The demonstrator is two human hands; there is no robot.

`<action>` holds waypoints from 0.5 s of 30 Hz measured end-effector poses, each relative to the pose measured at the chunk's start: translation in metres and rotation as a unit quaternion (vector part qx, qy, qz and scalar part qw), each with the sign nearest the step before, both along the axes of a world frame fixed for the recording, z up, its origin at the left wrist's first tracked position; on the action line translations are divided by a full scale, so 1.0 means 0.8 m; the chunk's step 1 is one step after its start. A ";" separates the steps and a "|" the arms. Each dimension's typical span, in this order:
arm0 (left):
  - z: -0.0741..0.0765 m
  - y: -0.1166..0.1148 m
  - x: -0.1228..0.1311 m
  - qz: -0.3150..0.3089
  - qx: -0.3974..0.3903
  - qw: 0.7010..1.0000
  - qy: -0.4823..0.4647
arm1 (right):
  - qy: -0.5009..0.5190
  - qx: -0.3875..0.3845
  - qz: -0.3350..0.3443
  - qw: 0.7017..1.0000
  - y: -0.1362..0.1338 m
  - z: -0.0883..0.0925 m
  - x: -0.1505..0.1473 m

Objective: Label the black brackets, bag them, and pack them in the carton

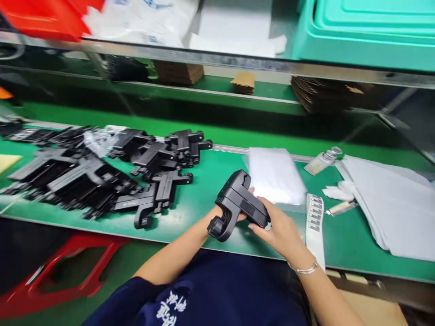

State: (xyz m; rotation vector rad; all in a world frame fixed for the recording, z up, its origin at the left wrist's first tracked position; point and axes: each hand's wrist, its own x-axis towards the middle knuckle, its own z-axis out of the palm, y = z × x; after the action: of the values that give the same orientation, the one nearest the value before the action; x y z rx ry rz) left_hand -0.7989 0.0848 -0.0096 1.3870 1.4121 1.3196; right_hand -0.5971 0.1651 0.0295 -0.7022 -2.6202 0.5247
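I hold one black plastic part [238, 203] with a clamp-like foot over the front of the green bench [204, 181]. My left hand [234, 216] is under it, mostly hidden, fingers closed around its underside. My right hand [280, 228] grips its right end with thumb on top. A pile of several like black parts [102, 174] lies to the left on the bench. A stack of clear plastic bags [275, 174] rests just behind my hands.
A strip of labels [315, 224] lies right of my right hand, beside a small bottle [321, 160] and grey sheets [390, 203]. A red stool [68, 271] stands below left. Teal crates [367, 31] sit on the upper shelf; cardboard stacks [322, 93] behind.
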 end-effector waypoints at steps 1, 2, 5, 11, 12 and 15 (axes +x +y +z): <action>0.001 0.000 -0.005 -0.048 -0.025 0.997 -0.058 | 0.003 -0.009 -0.013 1.000 0.001 -0.006 0.004; 0.001 0.000 -0.013 -0.085 -0.057 0.987 -0.126 | 0.008 -0.005 -0.027 1.000 0.002 -0.011 0.010; -0.005 0.003 -0.033 -0.134 -0.156 0.936 -0.286 | -0.021 0.051 -0.066 0.996 0.002 -0.020 0.034; -0.028 0.010 -0.012 -0.011 -0.138 0.976 -0.169 | -0.016 -0.046 -0.024 0.999 -0.001 -0.022 0.050; -0.029 0.008 -0.009 0.009 -0.126 0.982 -0.143 | 0.017 -0.115 -0.051 0.992 0.001 -0.023 0.050; -0.026 0.000 -0.008 0.031 -0.094 0.993 -0.066 | 0.084 -0.374 -0.139 0.913 0.011 -0.032 0.050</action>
State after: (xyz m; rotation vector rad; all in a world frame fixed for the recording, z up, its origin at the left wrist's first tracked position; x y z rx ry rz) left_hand -0.8051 0.0848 -0.0307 1.1198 1.4600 1.2578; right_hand -0.5569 0.1738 0.0035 -1.1636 -2.0600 1.4472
